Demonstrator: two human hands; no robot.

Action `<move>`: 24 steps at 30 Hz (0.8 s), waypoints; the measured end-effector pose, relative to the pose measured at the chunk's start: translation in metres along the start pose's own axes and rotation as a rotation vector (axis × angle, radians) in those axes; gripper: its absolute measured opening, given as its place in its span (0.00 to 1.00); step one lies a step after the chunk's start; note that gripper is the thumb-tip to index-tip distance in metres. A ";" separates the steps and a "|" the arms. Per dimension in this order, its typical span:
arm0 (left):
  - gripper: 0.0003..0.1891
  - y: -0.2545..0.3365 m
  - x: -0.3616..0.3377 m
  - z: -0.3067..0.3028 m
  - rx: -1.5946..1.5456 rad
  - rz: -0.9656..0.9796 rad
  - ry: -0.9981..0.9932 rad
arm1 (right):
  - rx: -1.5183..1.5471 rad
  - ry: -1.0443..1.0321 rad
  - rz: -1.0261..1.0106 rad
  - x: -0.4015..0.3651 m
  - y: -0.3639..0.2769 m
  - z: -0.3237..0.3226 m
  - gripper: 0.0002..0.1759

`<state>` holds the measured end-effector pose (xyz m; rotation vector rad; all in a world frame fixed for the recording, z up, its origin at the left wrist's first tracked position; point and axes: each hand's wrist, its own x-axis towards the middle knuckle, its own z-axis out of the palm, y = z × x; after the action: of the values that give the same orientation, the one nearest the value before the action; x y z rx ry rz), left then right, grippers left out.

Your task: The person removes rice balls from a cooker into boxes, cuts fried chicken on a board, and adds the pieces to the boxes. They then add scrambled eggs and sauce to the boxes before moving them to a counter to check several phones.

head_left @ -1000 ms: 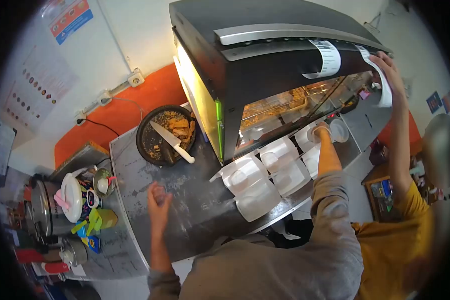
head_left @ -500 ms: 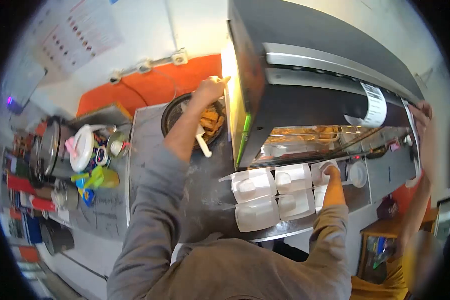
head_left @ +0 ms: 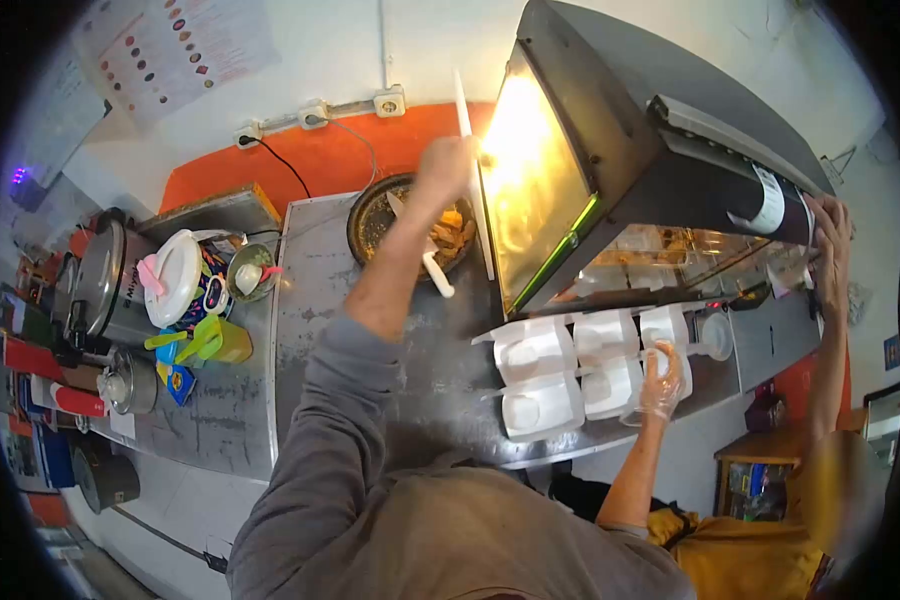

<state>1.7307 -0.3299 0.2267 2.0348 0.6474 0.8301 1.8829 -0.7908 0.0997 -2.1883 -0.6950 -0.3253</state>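
My left hand (head_left: 444, 170) is bare and closed at the white upright edge strip (head_left: 477, 215) beside the lit side of a black food warmer (head_left: 630, 180). My fingertips there are partly hidden. Below that forearm, a dark round pan (head_left: 370, 235) holds browned fried pieces and a white-handled knife (head_left: 437, 275). My right hand (head_left: 660, 385) wears a clear plastic glove. Its fingers are bent over the right-hand open white takeaway box (head_left: 667, 322), around something pale I cannot make out. More open boxes (head_left: 535, 355) hold white rounded mounds that look like rice.
At right, a person in a yellow shirt (head_left: 750, 555) has a hand (head_left: 832, 235) on the warmer's far edge. The left counter carries a large pot (head_left: 120, 265), a green jug (head_left: 220, 340) and a metal bowl (head_left: 255, 268). A clear round container (head_left: 714, 335) stands beyond the boxes.
My view has shifted, showing more of the warmer's lit side. My right hand has drawn back from deep in the far box. My left hand stays at the warmer's side.
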 end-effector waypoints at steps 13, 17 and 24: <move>0.10 -0.061 -0.335 -0.208 -0.612 -0.388 -0.006 | 0.117 0.008 -0.033 -0.028 -0.151 0.067 0.12; 0.09 -0.147 -0.419 -0.211 -0.654 -0.506 0.019 | 0.183 0.251 -0.115 0.010 -0.162 0.111 0.11; 0.14 -0.261 -0.525 -0.208 -0.134 -0.772 -0.182 | 0.222 0.297 -0.277 0.022 -0.151 0.131 0.12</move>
<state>1.1969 -0.4505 -0.0693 1.5198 1.1283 0.2196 1.8141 -0.6028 0.1181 -1.7876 -0.8227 -0.6685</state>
